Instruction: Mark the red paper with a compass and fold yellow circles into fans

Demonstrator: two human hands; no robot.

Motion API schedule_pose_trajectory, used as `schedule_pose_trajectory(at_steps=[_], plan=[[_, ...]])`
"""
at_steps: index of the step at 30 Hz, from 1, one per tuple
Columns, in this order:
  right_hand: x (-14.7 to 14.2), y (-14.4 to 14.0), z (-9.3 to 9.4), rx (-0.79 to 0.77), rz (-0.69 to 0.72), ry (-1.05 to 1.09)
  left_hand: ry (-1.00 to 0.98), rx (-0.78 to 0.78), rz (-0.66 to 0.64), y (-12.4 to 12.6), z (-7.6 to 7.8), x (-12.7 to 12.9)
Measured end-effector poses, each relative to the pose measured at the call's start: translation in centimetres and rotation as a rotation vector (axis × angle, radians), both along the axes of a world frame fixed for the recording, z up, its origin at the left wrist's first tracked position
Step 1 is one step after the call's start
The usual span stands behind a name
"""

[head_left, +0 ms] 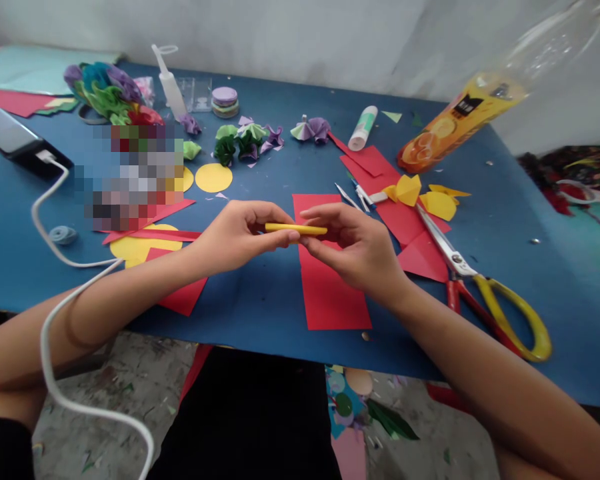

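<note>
A thin yellow paper piece [314, 231], seen edge-on, is held level between my two hands above the table. My left hand [247, 230] pinches it, the thumb along the near edge and the fingers curled behind. My right hand [357, 243] curves around the other end, thumb and fingertips close together at its middle. Whether it is one folded sheet or a stack cannot be made out. Below my right hand lies a red paper rectangle [337, 303]. Large scissors [457, 263] with red and yellow handles rest to the right, beside yellow paper petals [437, 203].
A tilted orange drink bottle [455, 120] stands at back right, near a glue stick [363, 128]. Yellow paper circles [213, 178] and folded paper flowers [250, 140] lie behind my hands. A white cable [47, 333] runs from a black device [20, 143] over my left forearm.
</note>
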State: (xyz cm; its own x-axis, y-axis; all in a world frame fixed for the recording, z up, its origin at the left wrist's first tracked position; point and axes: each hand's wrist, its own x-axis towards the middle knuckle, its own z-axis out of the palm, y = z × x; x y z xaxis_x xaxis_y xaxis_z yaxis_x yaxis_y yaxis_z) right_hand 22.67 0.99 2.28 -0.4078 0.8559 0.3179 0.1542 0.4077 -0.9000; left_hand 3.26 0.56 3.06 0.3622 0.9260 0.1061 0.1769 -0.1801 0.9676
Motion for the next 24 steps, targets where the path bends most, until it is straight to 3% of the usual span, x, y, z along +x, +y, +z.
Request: schedule_pose_trajectory(at_steps=[12, 17, 21, 24], plan=[[-0.3, -0.4, 1.1, 0.092, -0.029, -0.190, 0.162, 0.237, 0.003, -0.4, -0.3, 0.0], [0.2, 0.1, 1.2, 0.078, -0.074, -0.263, 0.166, 0.092, -0.077, -0.1, -0.2, -0.2], [0.6, 0.6, 1.1, -0.009, -0.027, -0.174, 0.081, -0.047, -0.110, 0.3, 0.3, -0.2], [0.8, 0.9, 1.1, -0.042, -0.025, -0.138, 0.063, -0.055, -0.112, 0.4, 0.5, -0.3]])
